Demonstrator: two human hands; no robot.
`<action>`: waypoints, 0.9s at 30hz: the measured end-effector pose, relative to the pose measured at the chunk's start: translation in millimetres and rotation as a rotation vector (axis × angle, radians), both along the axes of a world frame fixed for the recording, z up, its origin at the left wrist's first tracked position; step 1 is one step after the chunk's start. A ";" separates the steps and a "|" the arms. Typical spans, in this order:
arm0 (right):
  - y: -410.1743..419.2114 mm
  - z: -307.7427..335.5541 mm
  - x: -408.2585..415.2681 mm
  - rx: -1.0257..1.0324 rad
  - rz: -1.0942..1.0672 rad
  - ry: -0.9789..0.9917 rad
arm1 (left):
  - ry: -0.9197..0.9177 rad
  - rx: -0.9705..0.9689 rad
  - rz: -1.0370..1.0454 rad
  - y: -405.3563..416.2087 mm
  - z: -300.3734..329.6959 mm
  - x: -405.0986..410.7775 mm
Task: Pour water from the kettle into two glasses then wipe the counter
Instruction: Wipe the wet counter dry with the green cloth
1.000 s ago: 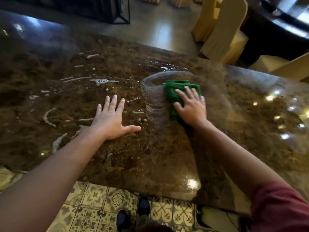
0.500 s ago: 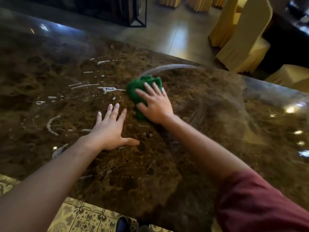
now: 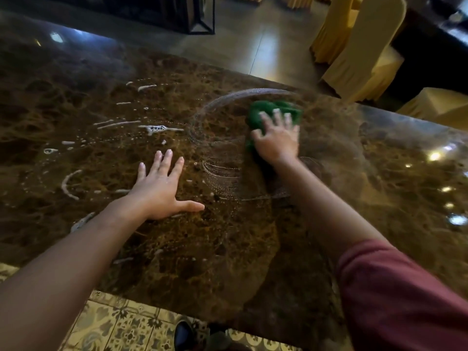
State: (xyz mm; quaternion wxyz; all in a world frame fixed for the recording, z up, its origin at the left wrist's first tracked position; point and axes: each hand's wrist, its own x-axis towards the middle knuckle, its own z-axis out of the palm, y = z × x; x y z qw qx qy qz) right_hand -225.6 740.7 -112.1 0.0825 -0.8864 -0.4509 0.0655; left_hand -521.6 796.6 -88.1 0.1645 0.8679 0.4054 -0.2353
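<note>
My right hand (image 3: 277,139) presses flat on a green cloth (image 3: 263,110) near the far edge of the dark brown marble counter (image 3: 177,262), fingers straight and spread over it. A curved wet streak of small bubbles arcs round the cloth's left side. My left hand (image 3: 162,188) rests flat on the counter, fingers spread, nearer me and to the left of the cloth. White foam streaks (image 3: 154,128) and droplets lie on the counter left of both hands. No kettle or glasses are in view.
Chairs in yellow covers (image 3: 359,51) stand beyond the counter's far right edge. A dark metal frame (image 3: 200,19) stands on the shiny floor at the back. Patterned floor tiles (image 3: 121,325) and a dark shoe (image 3: 183,335) show below the counter's near edge.
My right hand has swept the green cloth from the left back to the right, leaving a fresh curved wet trail. My left hand has stayed flat in place.
</note>
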 end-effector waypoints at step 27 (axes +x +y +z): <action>-197.2 8.9 19.5 -0.061 -0.530 0.055 | 0.000 0.020 -0.010 -2.9 2.6 -0.2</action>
